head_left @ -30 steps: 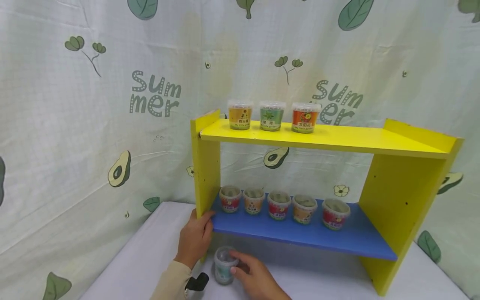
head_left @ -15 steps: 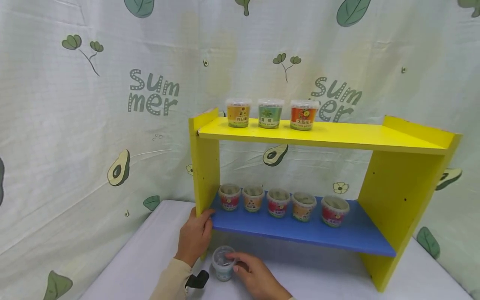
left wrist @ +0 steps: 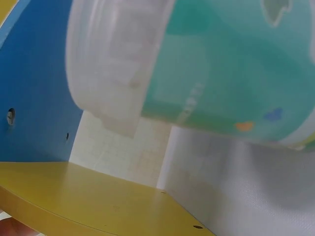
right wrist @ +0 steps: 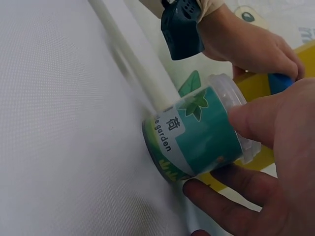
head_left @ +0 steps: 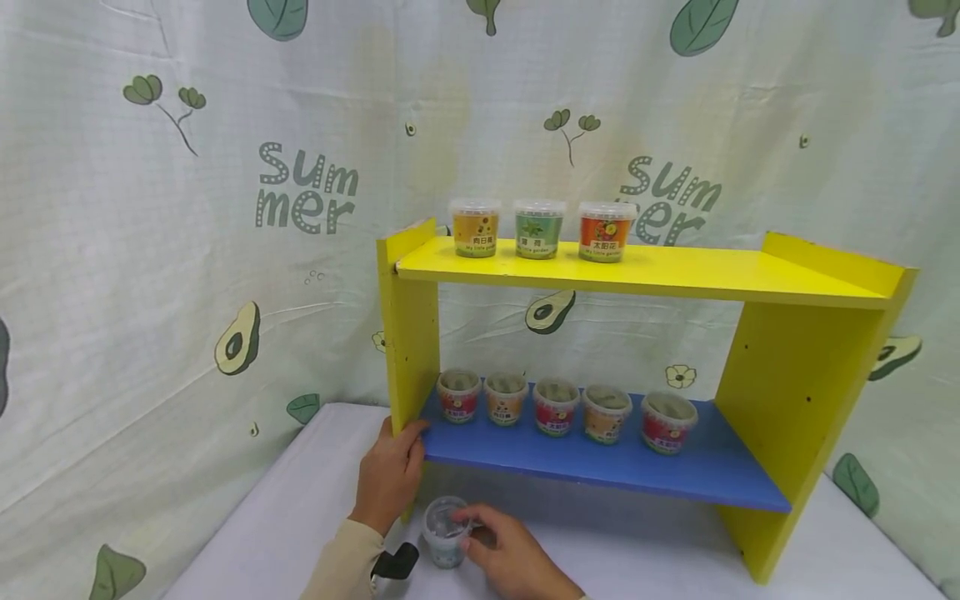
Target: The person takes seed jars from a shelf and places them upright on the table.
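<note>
My left hand grips the left yellow side panel of a small shelf unit, with fingertips at the left end of its blue lower board. Below that board, my right hand holds a small plastic cup with a green label and a clear lid, thumb on one side and fingers on the other. The cup is near the white table; whether its base touches the tabletop cannot be told. The left wrist view shows the same cup close up.
Three lidded cups, yellow, green and orange, stand on the yellow top board. Several red and orange cups line the blue board, including a red one at the right. A patterned curtain hangs behind.
The green cup has shifted slightly left, with the right hand still at it. My left hand keeps its place on the shelf. The head view has shifted a little.
</note>
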Motion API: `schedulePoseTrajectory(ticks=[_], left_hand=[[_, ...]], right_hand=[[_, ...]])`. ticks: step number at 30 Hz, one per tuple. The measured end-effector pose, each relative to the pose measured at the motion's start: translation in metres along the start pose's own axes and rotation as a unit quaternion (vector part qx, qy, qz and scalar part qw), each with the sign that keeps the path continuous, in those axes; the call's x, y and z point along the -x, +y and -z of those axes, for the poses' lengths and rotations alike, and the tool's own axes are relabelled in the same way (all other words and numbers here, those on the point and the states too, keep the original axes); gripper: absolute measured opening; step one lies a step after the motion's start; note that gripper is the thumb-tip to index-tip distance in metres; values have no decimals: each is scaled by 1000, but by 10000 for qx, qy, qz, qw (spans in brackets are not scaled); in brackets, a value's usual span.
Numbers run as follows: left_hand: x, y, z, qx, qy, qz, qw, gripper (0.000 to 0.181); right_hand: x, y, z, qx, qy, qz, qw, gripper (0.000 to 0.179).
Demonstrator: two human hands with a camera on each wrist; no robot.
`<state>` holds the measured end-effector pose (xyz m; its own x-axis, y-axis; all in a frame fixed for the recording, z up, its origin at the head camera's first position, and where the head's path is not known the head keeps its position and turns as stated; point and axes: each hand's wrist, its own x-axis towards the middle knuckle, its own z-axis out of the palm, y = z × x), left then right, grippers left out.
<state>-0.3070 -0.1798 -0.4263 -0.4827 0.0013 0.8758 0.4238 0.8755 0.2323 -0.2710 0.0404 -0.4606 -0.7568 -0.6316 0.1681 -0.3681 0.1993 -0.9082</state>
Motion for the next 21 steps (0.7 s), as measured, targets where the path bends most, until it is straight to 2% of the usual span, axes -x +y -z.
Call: schedulePoseTrajectory(ticks=[5,13,21], left_hand=[[-2,0,-2,64,68,-82,9999,22],[3,1,0,43,40,14,10000,21],[1,2,2,46,24,-63,10000,25]], right_hand=[[0,-2,1,94,-6,192,9998,28],[4,-7,6,253,56,-8,9997,30],[5,-18,18,459,454,-66,9979,32]])
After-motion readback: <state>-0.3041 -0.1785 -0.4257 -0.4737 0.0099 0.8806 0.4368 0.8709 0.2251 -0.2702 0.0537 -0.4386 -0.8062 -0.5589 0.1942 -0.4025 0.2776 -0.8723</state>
